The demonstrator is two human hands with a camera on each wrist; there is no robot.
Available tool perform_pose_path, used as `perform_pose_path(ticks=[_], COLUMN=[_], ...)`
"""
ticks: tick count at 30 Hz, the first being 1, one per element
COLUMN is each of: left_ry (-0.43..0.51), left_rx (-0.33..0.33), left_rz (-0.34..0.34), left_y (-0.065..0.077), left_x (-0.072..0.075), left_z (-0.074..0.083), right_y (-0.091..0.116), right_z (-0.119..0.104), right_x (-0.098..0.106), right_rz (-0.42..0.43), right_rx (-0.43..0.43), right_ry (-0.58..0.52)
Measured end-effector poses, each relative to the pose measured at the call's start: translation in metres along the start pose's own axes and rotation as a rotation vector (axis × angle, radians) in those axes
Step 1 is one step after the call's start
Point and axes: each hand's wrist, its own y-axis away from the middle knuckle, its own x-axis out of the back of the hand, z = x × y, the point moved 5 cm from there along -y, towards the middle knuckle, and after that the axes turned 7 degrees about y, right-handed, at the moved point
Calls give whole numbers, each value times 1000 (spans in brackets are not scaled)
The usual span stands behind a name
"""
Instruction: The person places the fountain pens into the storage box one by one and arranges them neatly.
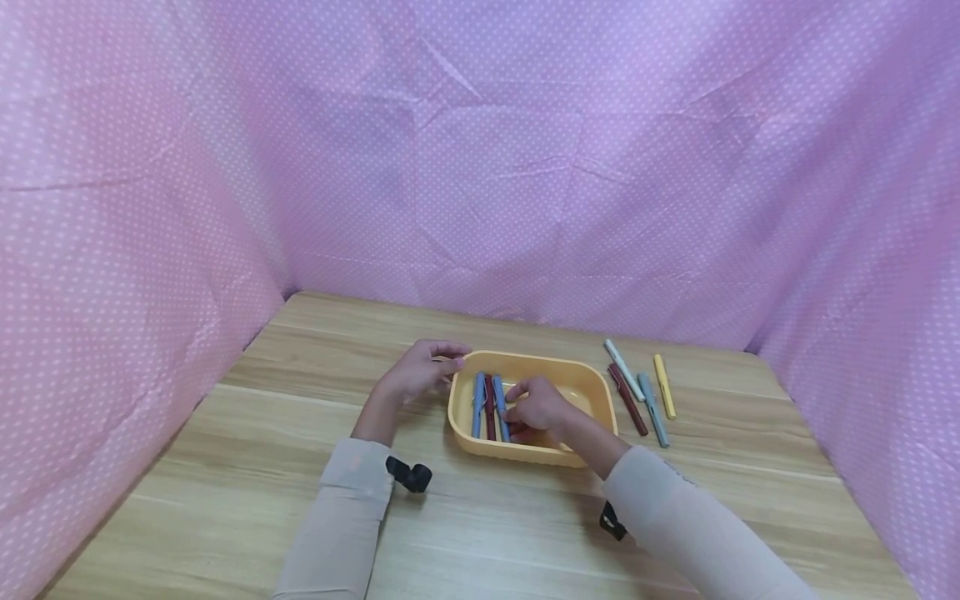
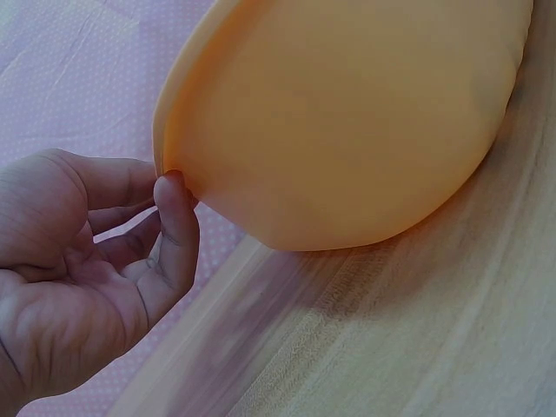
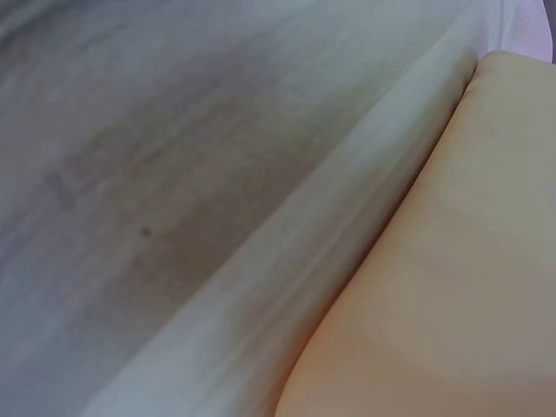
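Observation:
A yellow tray [image 1: 540,454] stands on the table in the head view. My left hand [image 1: 423,371] is at its left end, and in the left wrist view thumb and index finger pinch the rim. Inside, three capped pens lie side by side at the left: a blue pen [image 1: 477,406], a dark red pen [image 1: 491,408] and a second blue pen [image 1: 501,408]. Reaching over the near wall, my right hand [image 1: 538,407] has its fingers curled at that second blue pen, pinching its right side. The right wrist view shows the tray's outer wall [image 3: 452,261] but no fingers.
Right of the tray lie a white pen [image 1: 624,369], another dark red pen [image 1: 628,400], a grey-green pen [image 1: 653,410] and a yellow pen [image 1: 664,387]. Pink dotted cloth [image 1: 510,183] hangs behind and beside the wooden table [image 1: 247,467].

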Motion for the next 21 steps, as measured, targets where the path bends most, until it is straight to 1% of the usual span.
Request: perform_pose_path(ticks=[9,16,21], left_ry=[-23,-16,-10], left_rx=[1,7,11], left_rz=[4,-11,-21], left_y=[-4,-8,-11], left_x=[4,8,11], left_z=[-1,1,2], right_y=[-2,-6,-8], right_z=[0,-1,-3], right_x=[-4,-6,-5], right_rz=[-4,-13,-15], right_rx=[-22,-67,-72], right_ry=[-66,-119,-126])
